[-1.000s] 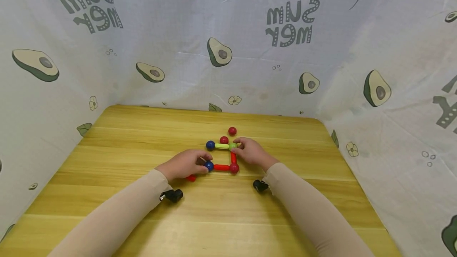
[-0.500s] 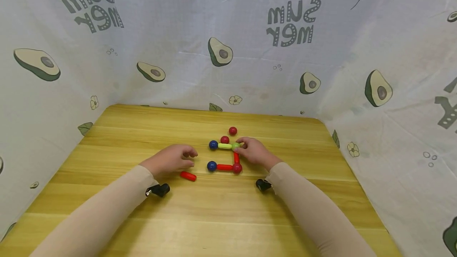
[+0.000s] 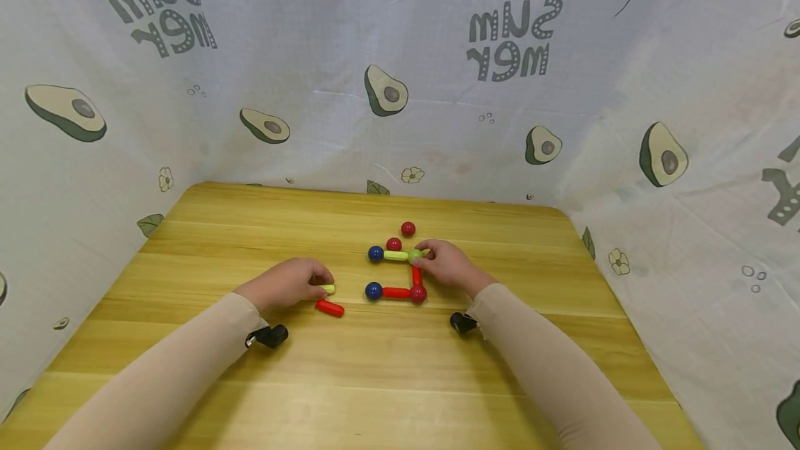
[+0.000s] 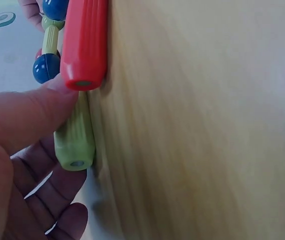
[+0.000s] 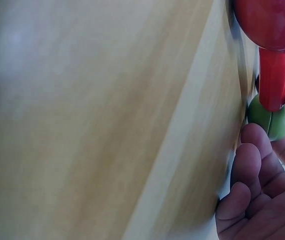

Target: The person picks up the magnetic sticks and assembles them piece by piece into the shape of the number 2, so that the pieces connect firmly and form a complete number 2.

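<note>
The left hand (image 3: pixel 289 285) pinches a yellow-green rod (image 3: pixel 329 289) between its fingers, just beyond a loose red rod (image 3: pixel 329 307) on the worktop (image 3: pixel 387 380). Its long axis runs roughly sideways, exposed end pointing right. The right hand (image 3: pixel 448 264) pinches a green ball (image 3: pixel 413 255).

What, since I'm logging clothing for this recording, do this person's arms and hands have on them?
The left sleeve and right sleeve are long, plain beige and reach the wrists. The left hand and right hand wear no gloves. A small, black, rounded left camera and a matching right camera sit by the wrists.
</note>
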A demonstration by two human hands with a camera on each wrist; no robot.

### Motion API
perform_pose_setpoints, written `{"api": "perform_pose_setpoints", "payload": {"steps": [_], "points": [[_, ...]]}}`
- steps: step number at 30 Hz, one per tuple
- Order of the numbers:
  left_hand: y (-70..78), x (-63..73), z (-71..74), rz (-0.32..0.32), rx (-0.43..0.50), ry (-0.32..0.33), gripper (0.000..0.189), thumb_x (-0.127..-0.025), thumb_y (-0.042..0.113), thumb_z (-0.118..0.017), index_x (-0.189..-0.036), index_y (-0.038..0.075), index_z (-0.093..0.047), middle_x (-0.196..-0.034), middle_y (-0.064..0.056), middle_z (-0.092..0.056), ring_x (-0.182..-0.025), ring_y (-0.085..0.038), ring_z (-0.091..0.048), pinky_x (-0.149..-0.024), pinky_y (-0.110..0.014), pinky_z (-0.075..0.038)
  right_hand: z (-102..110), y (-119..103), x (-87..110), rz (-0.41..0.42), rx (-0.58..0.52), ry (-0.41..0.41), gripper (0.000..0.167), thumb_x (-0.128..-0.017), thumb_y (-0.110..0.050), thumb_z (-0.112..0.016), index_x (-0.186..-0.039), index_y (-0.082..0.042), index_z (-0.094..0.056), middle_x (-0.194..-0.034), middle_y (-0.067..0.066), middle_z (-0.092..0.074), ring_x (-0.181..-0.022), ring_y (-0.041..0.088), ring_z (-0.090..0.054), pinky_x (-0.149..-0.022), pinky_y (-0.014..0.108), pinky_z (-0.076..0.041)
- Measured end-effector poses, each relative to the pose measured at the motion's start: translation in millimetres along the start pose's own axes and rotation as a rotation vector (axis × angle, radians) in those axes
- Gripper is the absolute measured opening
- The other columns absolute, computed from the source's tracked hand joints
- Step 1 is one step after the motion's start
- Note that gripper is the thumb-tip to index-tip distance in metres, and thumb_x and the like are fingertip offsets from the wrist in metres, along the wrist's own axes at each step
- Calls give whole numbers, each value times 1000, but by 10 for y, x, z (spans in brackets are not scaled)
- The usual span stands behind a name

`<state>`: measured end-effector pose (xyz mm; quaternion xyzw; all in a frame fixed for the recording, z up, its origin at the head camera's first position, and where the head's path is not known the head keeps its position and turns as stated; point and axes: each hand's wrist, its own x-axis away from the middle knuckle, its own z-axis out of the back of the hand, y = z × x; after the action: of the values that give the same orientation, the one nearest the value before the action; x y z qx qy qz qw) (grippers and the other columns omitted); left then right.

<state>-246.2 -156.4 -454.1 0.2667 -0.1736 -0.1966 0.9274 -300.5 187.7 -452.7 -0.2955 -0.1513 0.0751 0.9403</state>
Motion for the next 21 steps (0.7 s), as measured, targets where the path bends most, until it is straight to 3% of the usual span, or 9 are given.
{"api": "perform_pose_setpoints", "payload": {"steps": [10, 21], "points": [[2, -12, -12, 15, -17, 6, 28, -101, 25, -72, -127, 14, -75, -118, 2, -75, -101, -13, -65, -99, -44, -55, -9, 4, -10, 13, 2, 6, 47, -103, -35, -69, -143, -11, -62, -107, 10, -67, -85, 21, -58, -71, 27, -48], [136, 14, -6, 13, 31, 105, 24, -103, 28, -69, -122, 15, -75, -105, 3, -72, -91, -16, -60, -85, -35, -52, -21, -6, -44, 20, 27, 18, 48, -103, -36, -69, -143, -11, -62, -110, 10, -69, -90, 22, -60, -82, 33, -53]]}}
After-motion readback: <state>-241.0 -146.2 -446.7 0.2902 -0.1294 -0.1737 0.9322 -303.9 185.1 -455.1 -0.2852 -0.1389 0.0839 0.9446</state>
